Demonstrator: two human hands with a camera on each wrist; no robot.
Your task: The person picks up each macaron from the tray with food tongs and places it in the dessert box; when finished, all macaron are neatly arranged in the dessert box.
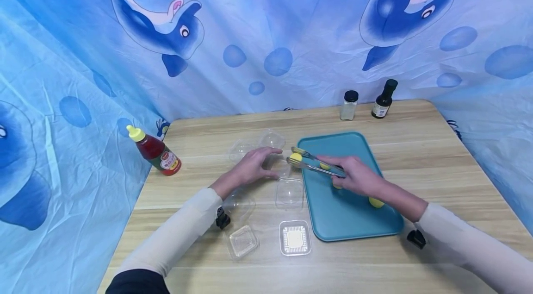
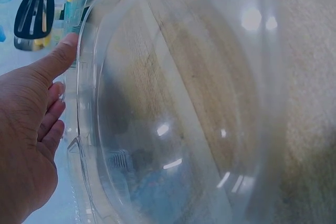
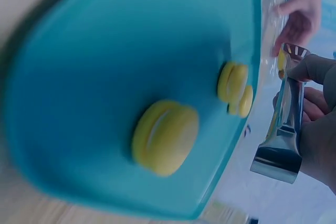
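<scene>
My right hand point(image 1: 356, 176) grips metal tongs point(image 1: 320, 170), and a yellow macaron point(image 1: 295, 157) sits between their tips just past the left rim of the blue tray point(image 1: 345, 227). Several more yellow macarons point(image 3: 167, 137) lie on that tray beneath the right hand and forearm. Left of the tongs' tips, my left hand point(image 1: 255, 166) is held with thumb and fingers spread apart, close beside a clear plastic container point(image 1: 282, 168). In the left wrist view a clear rounded lid point(image 2: 178, 103) fills the foreground, and the left thumb reaches past its edge.
Nearer me stand clear square containers point(image 1: 295, 238), another point(image 1: 289, 193) and a tilted-looking one point(image 1: 243, 241). Clear lids point(image 1: 241, 149) lie behind the left hand. A ketchup-coloured bottle point(image 1: 156, 153) stands at the left edge; a shaker point(image 1: 349, 106) and a dark bottle point(image 1: 383, 100) stand at the back.
</scene>
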